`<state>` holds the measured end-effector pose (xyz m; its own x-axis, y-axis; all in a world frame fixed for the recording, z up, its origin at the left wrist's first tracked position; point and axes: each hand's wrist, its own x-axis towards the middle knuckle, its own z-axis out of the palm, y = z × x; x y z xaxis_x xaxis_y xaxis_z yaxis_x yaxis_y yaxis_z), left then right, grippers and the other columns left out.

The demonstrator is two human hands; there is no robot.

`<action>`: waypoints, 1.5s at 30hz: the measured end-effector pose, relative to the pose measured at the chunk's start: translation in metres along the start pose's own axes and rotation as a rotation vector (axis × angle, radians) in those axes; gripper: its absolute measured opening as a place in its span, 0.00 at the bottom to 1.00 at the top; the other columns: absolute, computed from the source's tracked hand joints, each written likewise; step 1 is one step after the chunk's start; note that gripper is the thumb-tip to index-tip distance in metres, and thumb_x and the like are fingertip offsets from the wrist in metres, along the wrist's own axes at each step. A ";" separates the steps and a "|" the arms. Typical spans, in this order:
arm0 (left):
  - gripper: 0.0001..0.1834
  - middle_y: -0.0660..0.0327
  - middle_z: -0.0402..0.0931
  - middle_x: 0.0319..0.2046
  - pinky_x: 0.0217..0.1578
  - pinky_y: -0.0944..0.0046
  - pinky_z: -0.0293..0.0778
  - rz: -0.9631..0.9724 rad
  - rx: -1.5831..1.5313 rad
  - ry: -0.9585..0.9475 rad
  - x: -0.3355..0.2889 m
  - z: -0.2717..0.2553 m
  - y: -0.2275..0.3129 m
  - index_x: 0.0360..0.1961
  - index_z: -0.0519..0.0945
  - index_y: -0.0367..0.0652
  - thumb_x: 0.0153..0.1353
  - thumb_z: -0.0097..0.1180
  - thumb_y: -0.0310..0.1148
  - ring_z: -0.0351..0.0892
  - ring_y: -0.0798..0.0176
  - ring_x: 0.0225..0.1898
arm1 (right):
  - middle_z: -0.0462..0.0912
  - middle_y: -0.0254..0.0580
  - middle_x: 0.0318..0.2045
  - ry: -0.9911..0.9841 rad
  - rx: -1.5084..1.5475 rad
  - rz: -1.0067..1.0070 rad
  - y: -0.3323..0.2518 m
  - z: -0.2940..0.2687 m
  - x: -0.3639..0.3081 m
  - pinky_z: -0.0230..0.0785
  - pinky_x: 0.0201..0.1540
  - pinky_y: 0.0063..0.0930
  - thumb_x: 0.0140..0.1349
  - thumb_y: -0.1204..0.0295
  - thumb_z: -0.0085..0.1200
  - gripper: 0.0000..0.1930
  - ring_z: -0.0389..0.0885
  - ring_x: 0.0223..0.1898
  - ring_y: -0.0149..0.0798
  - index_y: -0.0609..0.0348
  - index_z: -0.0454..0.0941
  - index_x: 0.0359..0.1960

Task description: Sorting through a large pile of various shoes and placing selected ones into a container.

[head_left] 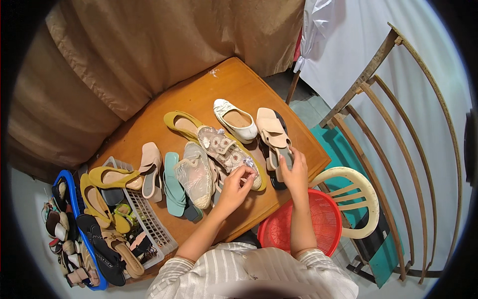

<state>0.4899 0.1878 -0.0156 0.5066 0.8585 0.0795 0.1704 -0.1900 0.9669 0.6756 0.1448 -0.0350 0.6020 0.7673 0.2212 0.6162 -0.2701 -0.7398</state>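
Observation:
My right hand (295, 173) grips the heel end of a beige slide sandal (269, 123), its thumb and fingers on either side. Dark footwear lies partly hidden under that sandal. My left hand (236, 191) has its fingers curled in a pinch by the near end of a patterned lace shoe (224, 147); whatever sits between the fingertips is hidden. Mustard-yellow flats (182, 122) lie around and under the patterned shoe. A white flat (236, 119) sits beyond it. To the left are a lace shoe in clear plastic (195, 175), a mint-green sandal (174, 185) and a pale pink sandal (151, 169).
A grey plastic basket (158, 226) of shoes stands on the wooden table's (219, 82) left end, beside a blue-rimmed basket (77, 209) full of footwear. A red basket (298, 224), a cream plastic chair (371, 197) and a wooden rack (398, 139) stand to the right.

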 end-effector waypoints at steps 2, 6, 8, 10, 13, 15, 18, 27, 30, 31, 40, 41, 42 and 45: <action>0.07 0.58 0.74 0.31 0.28 0.69 0.70 0.006 -0.007 0.005 -0.003 -0.005 0.003 0.35 0.74 0.35 0.60 0.51 0.28 0.73 0.68 0.29 | 0.73 0.57 0.45 0.037 -0.051 -0.041 -0.006 -0.002 -0.003 0.64 0.51 0.41 0.57 0.64 0.54 0.21 0.72 0.48 0.54 0.65 0.71 0.48; 0.07 0.58 0.74 0.31 0.30 0.69 0.70 -0.035 -0.027 0.013 -0.013 -0.015 0.007 0.35 0.74 0.35 0.60 0.51 0.29 0.73 0.68 0.29 | 0.73 0.55 0.44 0.079 -0.016 -0.050 -0.004 -0.002 -0.006 0.64 0.50 0.40 0.55 0.66 0.55 0.20 0.72 0.47 0.54 0.64 0.72 0.46; 0.07 0.58 0.74 0.31 0.30 0.69 0.70 -0.034 -0.018 0.028 -0.016 -0.019 0.007 0.36 0.74 0.35 0.60 0.52 0.29 0.73 0.68 0.29 | 0.73 0.53 0.43 0.088 0.008 -0.049 -0.003 -0.002 -0.004 0.64 0.50 0.40 0.55 0.67 0.55 0.18 0.72 0.47 0.53 0.63 0.72 0.45; 0.07 0.58 0.74 0.30 0.30 0.69 0.70 -0.024 -0.032 0.042 -0.020 -0.020 0.003 0.36 0.74 0.35 0.60 0.52 0.29 0.73 0.68 0.29 | 0.73 0.52 0.43 0.129 -0.011 -0.070 -0.004 -0.004 -0.005 0.64 0.49 0.39 0.55 0.68 0.56 0.17 0.72 0.46 0.52 0.63 0.72 0.45; 0.07 0.58 0.74 0.29 0.30 0.69 0.70 -0.019 -0.044 0.055 -0.024 -0.025 0.003 0.36 0.74 0.36 0.60 0.52 0.29 0.73 0.68 0.29 | 0.73 0.49 0.42 0.195 -0.024 -0.141 -0.013 -0.005 -0.008 0.64 0.48 0.39 0.54 0.69 0.56 0.15 0.72 0.45 0.51 0.61 0.74 0.42; 0.07 0.58 0.74 0.29 0.31 0.68 0.70 -0.023 -0.043 0.062 -0.026 -0.029 0.005 0.36 0.74 0.36 0.60 0.53 0.29 0.74 0.68 0.28 | 0.74 0.48 0.42 0.215 -0.016 -0.197 -0.024 -0.007 -0.013 0.64 0.47 0.39 0.54 0.70 0.57 0.13 0.72 0.44 0.50 0.60 0.75 0.41; 0.07 0.58 0.75 0.29 0.31 0.68 0.70 -0.064 -0.046 0.063 -0.033 -0.038 0.009 0.35 0.74 0.36 0.59 0.53 0.29 0.75 0.67 0.29 | 0.75 0.45 0.39 0.199 0.080 -0.261 -0.048 -0.006 -0.026 0.64 0.47 0.38 0.52 0.73 0.58 0.09 0.73 0.43 0.47 0.59 0.77 0.35; 0.04 0.59 0.75 0.26 0.31 0.69 0.71 0.116 0.039 0.236 -0.100 -0.112 0.027 0.33 0.74 0.36 0.58 0.52 0.26 0.76 0.66 0.28 | 0.76 0.43 0.32 0.069 0.258 -0.409 -0.126 0.029 -0.073 0.66 0.43 0.34 0.50 0.77 0.60 0.05 0.74 0.39 0.43 0.61 0.77 0.28; 0.04 0.60 0.75 0.25 0.30 0.69 0.71 0.140 0.009 0.300 -0.137 -0.147 0.031 0.33 0.74 0.35 0.57 0.53 0.25 0.76 0.67 0.28 | 0.77 0.42 0.31 -0.022 0.317 -0.487 -0.158 0.053 -0.104 0.67 0.41 0.33 0.49 0.77 0.60 0.04 0.75 0.36 0.43 0.60 0.77 0.27; 0.04 0.60 0.75 0.25 0.31 0.69 0.71 0.087 0.006 0.328 -0.152 -0.158 0.036 0.32 0.74 0.35 0.57 0.53 0.24 0.76 0.68 0.28 | 0.77 0.42 0.31 -0.063 0.345 -0.479 -0.169 0.061 -0.116 0.67 0.41 0.33 0.49 0.77 0.60 0.04 0.75 0.36 0.43 0.60 0.77 0.27; 0.03 0.63 0.75 0.25 0.33 0.72 0.69 0.063 0.070 0.563 -0.277 -0.255 0.017 0.31 0.73 0.35 0.59 0.51 0.24 0.75 0.72 0.29 | 0.78 0.40 0.29 -0.269 0.484 -0.638 -0.256 0.126 -0.222 0.69 0.39 0.31 0.48 0.77 0.60 0.04 0.77 0.35 0.41 0.59 0.78 0.26; 0.03 0.62 0.75 0.25 0.33 0.72 0.69 0.050 0.087 0.598 -0.287 -0.264 0.013 0.31 0.73 0.35 0.59 0.51 0.24 0.75 0.72 0.29 | 0.78 0.40 0.30 -0.283 0.485 -0.645 -0.263 0.131 -0.232 0.69 0.39 0.32 0.48 0.77 0.61 0.04 0.76 0.35 0.41 0.59 0.78 0.26; 0.03 0.62 0.75 0.25 0.33 0.72 0.69 0.038 0.104 0.633 -0.297 -0.273 0.010 0.31 0.73 0.34 0.59 0.51 0.25 0.75 0.72 0.29 | 0.78 0.40 0.30 -0.291 0.490 -0.649 -0.270 0.135 -0.242 0.69 0.39 0.32 0.48 0.77 0.61 0.04 0.76 0.35 0.41 0.59 0.78 0.26; 0.04 0.63 0.75 0.25 0.32 0.72 0.69 0.022 0.150 0.713 -0.321 -0.295 0.013 0.31 0.74 0.35 0.59 0.51 0.25 0.75 0.72 0.28 | 0.78 0.40 0.29 -0.395 0.523 -0.645 -0.282 0.153 -0.266 0.68 0.39 0.32 0.48 0.76 0.60 0.04 0.76 0.35 0.42 0.58 0.78 0.27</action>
<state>0.0798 0.0504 0.0434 -0.1539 0.9456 0.2865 0.3066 -0.2299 0.9237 0.2638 0.1061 0.0180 -0.0554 0.8467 0.5292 0.4059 0.5033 -0.7629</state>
